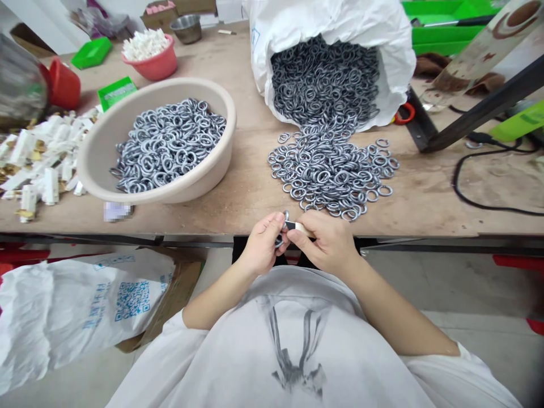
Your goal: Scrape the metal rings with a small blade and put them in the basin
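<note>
Grey rings (279, 242) are pinched in the fingers of my left hand (264, 241), just off the table's front edge. My right hand (330, 239) is closed around a small tool with a pale handle and a dark flat tip (297, 227). Its tip meets the rings between my two hands; whether it is a blade I cannot tell. Right beyond my hands lies a loose pile of grey rings (335, 173). The pile spills from a white woven sack (331, 20) lying open on its side. To the left, a large beige basin (212, 164) holds many similar rings.
White plastic pieces (46, 153) lie scattered at the far left. Behind the basin stand a red bowl (159, 67) of white parts, a metal bowl (187, 28) and a green tray (91, 52). A black metal bracket (463, 113) and a black cable (488, 207) occupy the right.
</note>
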Motion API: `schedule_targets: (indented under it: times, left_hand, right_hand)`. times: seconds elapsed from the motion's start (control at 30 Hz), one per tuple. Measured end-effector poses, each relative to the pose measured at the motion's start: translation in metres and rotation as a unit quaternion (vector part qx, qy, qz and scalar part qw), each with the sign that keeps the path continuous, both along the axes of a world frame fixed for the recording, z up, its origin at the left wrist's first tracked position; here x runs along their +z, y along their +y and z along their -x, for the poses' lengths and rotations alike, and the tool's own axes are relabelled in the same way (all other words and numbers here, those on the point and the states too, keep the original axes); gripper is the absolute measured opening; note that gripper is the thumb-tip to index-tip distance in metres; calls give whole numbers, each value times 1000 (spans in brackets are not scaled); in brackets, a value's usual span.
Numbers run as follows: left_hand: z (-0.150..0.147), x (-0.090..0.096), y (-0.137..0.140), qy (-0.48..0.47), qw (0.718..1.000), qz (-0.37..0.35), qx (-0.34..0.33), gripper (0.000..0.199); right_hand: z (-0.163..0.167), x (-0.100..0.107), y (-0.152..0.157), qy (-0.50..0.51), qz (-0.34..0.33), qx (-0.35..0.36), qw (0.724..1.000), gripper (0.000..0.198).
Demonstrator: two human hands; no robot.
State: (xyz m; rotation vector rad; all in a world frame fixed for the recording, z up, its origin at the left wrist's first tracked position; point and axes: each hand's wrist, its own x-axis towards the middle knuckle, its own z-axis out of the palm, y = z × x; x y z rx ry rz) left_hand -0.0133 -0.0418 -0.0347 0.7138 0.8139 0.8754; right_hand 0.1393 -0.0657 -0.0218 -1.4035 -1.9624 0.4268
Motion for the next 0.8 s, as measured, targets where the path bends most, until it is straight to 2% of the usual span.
schedule_targets:
  times: [0.13,0.23,0.37,0.5,0.67,0.73,0.8]
  left_hand:
    - [1,-5,0,-3,1000,-12,-8,47]
    - [4,-9,-2,2,999,-46,-28,46]
    - [9,-7,-5,12,994,-82,-67,46]
    - [16,0,1,-12,999,-46,-23,41]
    - [27,8,13,-27,999,-9,19,30]
    - [30,9,16,-34,999,-6,31,28]
    - [31,10,17,-43,998,0,41,30]
  right_hand:
    - [2,2,-1,-33,-1,-1,999,49]
    - [-1,3,3,-32,28,3,999,52]
    - [-13,0,19,-42,86,-68,993,53]
    - [-17,-3,40,-130,63,-148,978,37]
    - [-5,-4,60,-266,76,-156,948,27]
    - [-4,-3,66,-275,90,-156,945,25]
    - [-5,-3,68,-243,88,-165,952,23]
